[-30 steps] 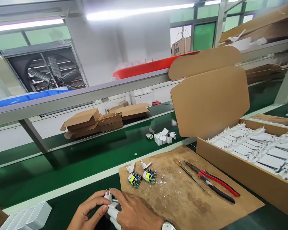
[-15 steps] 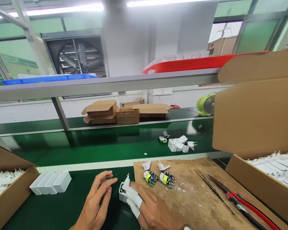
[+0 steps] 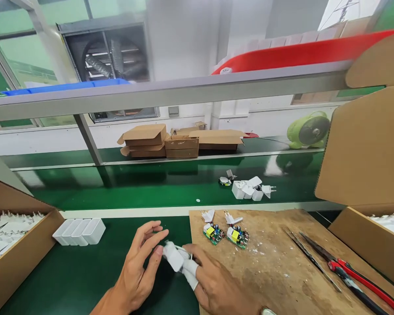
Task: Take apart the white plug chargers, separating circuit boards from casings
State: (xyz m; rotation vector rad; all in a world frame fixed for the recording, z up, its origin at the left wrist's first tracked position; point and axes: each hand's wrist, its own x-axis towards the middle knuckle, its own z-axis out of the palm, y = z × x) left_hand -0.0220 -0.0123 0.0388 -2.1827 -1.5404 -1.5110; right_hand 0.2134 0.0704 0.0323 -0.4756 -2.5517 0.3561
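Note:
My right hand (image 3: pixel 216 275), with white covers on two fingertips, grips a white charger housing (image 3: pixel 174 257) above the green mat. The housing is slightly blurred. My left hand (image 3: pixel 139 267) is just left of it, fingers apart and curved, with the thumb close to the housing; whether they touch is hard to tell. Two small circuit boards (image 3: pixel 213 233) (image 3: pixel 238 236) with yellow parts lie on the brown board (image 3: pixel 276 258), each below a white plug piece (image 3: pixel 208 216) (image 3: pixel 231 218). Several white cases (image 3: pixel 93 231) stand in a row at the left.
Cardboard boxes of white parts flank the work area at left (image 3: pixel 26 258) and right (image 3: pixel 374 245). Tweezers (image 3: pixel 311 259) and red-handled pliers (image 3: pixel 348 273) lie on the brown board. More white housings (image 3: pixel 249 189) sit on the green belt (image 3: pixel 151 192) behind.
My right hand has lifted and tilted the housing, and the electronics inside no longer show. My left hand remains open beside it. The view has shifted.

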